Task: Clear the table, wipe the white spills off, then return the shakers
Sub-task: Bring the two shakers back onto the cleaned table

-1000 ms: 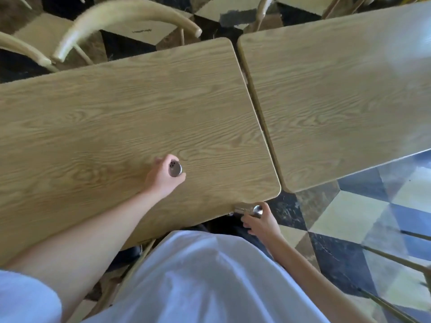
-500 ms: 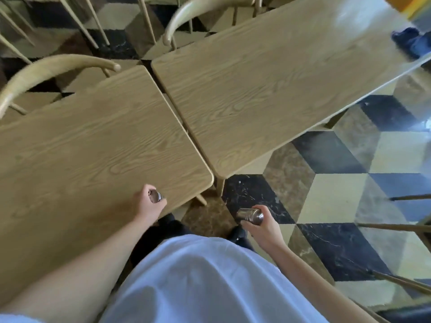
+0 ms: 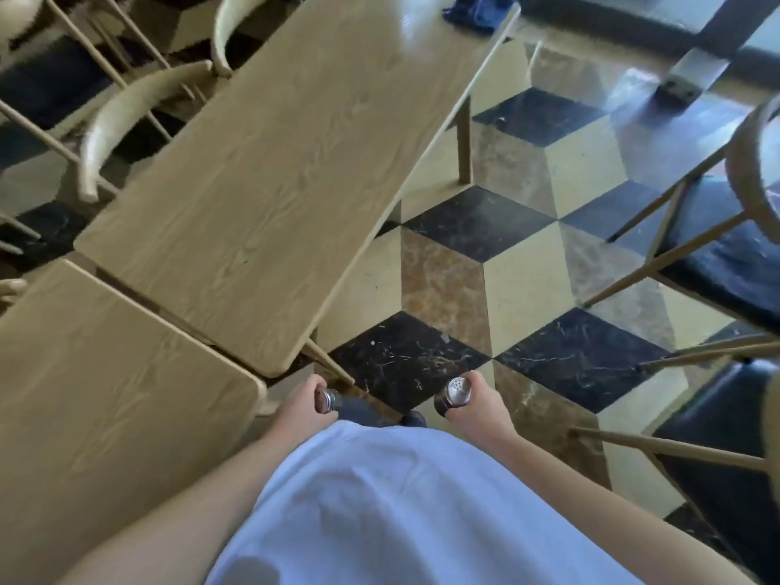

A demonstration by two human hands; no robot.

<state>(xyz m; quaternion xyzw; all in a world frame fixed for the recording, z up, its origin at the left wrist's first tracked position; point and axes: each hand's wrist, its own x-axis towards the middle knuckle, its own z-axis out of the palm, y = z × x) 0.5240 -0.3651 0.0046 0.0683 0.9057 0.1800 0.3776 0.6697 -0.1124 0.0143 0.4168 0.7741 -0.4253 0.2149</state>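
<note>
Both shakers have come off the bench (image 3: pixel 126 415), the left hand (image 3: pixel 301 409) closed around one (image 3: pixel 327 400) and the right hand (image 3: pixel 479 405) around the other (image 3: pixel 455 394), clearing it for wiping.

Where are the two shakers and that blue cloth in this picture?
Left-hand shaker (image 3: pixel 326 399): head view, on its metal cap.
Right-hand shaker (image 3: pixel 456 391): head view, on its perforated top.
Blue cloth (image 3: pixel 475 10): head view, on its crumpled middle.
</note>
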